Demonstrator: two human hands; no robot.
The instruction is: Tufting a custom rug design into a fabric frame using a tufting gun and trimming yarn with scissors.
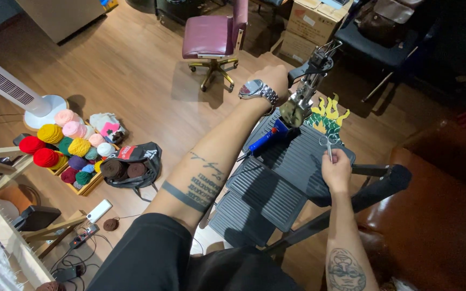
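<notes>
Upper right of centre, my left hand (pixel 272 80) is closed round the grip of a tufting gun (pixel 304 91), fist tight w/ the wrist watch (pixel 258 89) facing the camera. I hold the gun upright, its metal frame and wire guide rising toward the top of the frame, blue handle part (pixel 265 141) hanging below and to the left. Held that way, I judge, so the nose end stays up and free for the other hand to get at.

Lower and to the right, my right hand (pixel 336 170) is pinched shut on small scissors (pixel 328 144), thumb and fingers on the loops, blades pointing up toward the gun's lower end. Tips sit near the gun, not touching as far as I can tell; whether the blades are parted is too small to see. So the gun is up-left of the right hand, close by.

Both hands work over a black step stool (pixel 276 188), its ribbed treads running down toward the bottom centre. Just behind the gun lies a green and yellow tufted piece (pixel 327 116), partly hidden by the gun.

Left side of the frame: a crate of yarn balls (pixel 66 148) in red, yellow, pink, purple, w/ a black bag (pixel 136 161) of brown yarn beside it, well apart from my hands. A maroon chair (pixel 214 35) stands at top centre, a brown leather seat (pixel 438 215) at right.
</notes>
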